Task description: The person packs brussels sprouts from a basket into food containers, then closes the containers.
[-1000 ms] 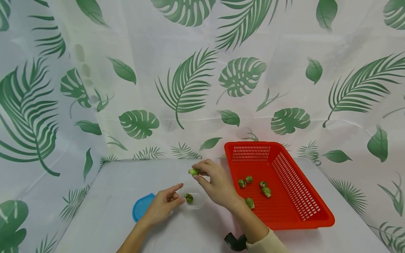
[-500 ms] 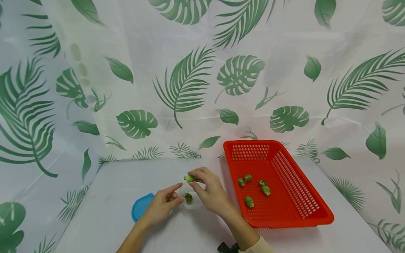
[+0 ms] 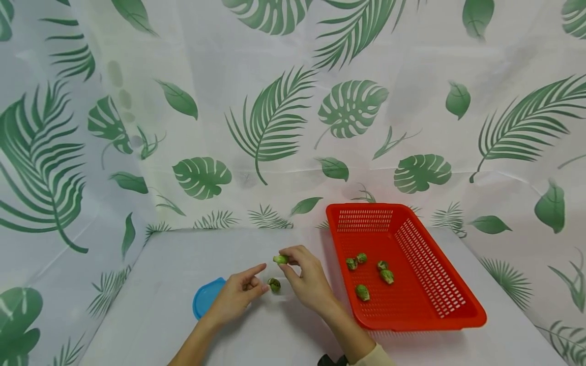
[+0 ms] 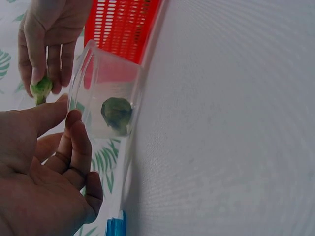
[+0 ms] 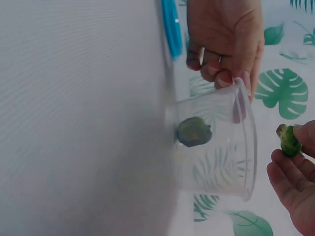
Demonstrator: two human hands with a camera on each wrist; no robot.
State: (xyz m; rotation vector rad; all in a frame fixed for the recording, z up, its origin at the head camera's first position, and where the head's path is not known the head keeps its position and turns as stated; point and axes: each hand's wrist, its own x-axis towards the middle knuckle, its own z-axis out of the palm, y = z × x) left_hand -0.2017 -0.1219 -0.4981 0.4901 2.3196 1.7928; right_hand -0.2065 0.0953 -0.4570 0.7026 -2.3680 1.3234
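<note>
Above the unlabelled clear cup [image 3: 277, 290] steadied by left-hand fingers [image 3: 256, 291], right-hand fingers [image 3: 289, 255] pinch a sprout [image 3: 280, 259].

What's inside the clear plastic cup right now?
One Brussels sprout sits at the bottom of the clear plastic cup. The cup's walls are transparent, so nothing is hidden. A second sprout is outside it, pinched in the right hand.

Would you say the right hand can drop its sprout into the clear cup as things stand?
Probably yes: the right hand pinches the sprout just above the cup, whose mouth is open; the left hand only steadies its rim.
</note>
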